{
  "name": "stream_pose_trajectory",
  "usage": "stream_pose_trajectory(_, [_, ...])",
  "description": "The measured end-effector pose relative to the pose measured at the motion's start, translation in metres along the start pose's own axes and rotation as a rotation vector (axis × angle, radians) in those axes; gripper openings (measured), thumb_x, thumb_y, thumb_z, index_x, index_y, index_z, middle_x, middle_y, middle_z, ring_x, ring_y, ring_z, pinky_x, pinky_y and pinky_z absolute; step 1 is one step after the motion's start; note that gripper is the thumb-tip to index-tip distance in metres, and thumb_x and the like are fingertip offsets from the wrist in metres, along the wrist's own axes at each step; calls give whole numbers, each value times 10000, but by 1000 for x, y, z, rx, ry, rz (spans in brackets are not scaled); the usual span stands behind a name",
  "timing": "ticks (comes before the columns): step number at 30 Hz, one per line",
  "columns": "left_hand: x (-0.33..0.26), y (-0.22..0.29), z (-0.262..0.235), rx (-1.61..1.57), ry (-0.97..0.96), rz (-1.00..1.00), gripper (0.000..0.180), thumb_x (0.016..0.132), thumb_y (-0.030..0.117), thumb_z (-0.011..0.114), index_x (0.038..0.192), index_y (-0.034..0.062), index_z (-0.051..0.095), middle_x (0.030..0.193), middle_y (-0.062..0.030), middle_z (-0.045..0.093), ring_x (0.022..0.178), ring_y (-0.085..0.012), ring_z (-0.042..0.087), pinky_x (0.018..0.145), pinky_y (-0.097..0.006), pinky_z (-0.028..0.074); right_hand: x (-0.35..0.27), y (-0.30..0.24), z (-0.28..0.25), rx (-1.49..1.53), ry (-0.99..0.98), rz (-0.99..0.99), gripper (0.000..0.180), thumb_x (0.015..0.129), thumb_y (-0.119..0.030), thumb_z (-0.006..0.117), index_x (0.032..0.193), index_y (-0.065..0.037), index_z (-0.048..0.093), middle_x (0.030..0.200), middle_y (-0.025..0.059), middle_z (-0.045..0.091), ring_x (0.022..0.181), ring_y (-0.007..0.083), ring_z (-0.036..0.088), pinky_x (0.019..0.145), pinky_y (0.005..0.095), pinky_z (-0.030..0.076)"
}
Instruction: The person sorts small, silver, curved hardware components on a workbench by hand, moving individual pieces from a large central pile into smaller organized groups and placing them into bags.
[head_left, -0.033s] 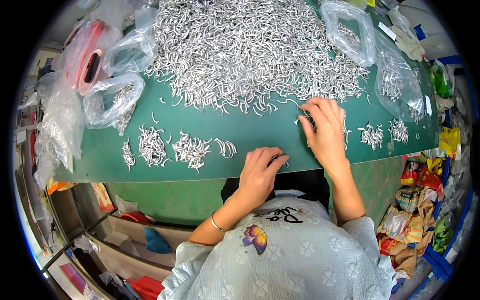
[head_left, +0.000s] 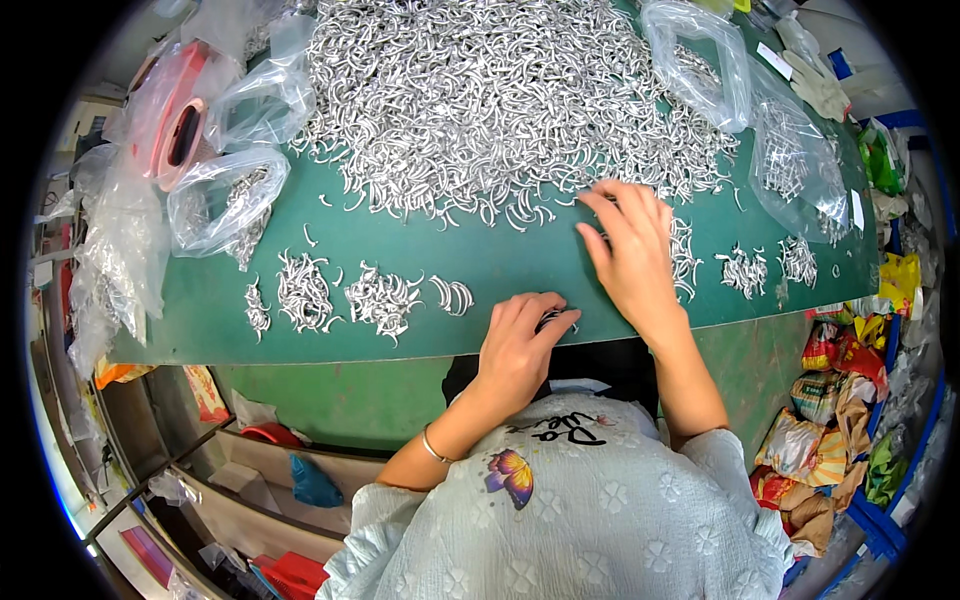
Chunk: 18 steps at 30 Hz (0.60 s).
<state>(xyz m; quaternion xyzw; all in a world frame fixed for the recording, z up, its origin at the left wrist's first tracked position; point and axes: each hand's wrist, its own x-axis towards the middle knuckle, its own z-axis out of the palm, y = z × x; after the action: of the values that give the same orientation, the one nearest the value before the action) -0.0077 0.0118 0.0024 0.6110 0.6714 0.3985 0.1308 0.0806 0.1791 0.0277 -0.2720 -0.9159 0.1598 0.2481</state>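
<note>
Evidently light, stiff, slippery curved metal clips [head_left: 500,90], heaped just beyond flat, spread right hand [head_left: 630,250] on green table [head_left: 520,260]; left hand [head_left: 520,345] pinched on few clips near edge; best taken by the bend.

One view only here, worn on the head and looking steeply down over the person's chest onto the green table [head_left: 480,270]. It sits close, with the left hand [head_left: 520,345] and right hand [head_left: 630,250] near centre and the big pile of silver metal pieces [head_left: 500,100] stretching to the top edge. The fisheye bends the table's near edge (the dark rim crops every corner), and the clutter at the far sides is probably too warped to place.
</note>
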Motion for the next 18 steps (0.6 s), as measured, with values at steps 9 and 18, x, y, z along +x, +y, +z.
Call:
stream_pose_trajectory(9, [0, 0, 0, 7, 8, -6, 311, 709, -50, 618, 999, 39, 688, 1052, -93, 597, 969, -276, 568, 797, -382, 415, -22, -3, -14, 234, -256, -110, 282, 795, -86, 714, 1054, -3, 640, 1195, 121, 563, 1135, 294, 514, 913, 404, 408])
stream_pose_trajectory(18, [1, 0, 1, -13, 7, -20, 298, 708, -52, 632, 994, 24, 670, 1027, -89, 589, 975, -273, 567, 804, -381, 421, -3, 1, 2, -45, -82, 24, 270, 774, -91, 741, 1014, -3, 657, 1103, 90, 559, 1015, 286, 508, 842, 406, 400])
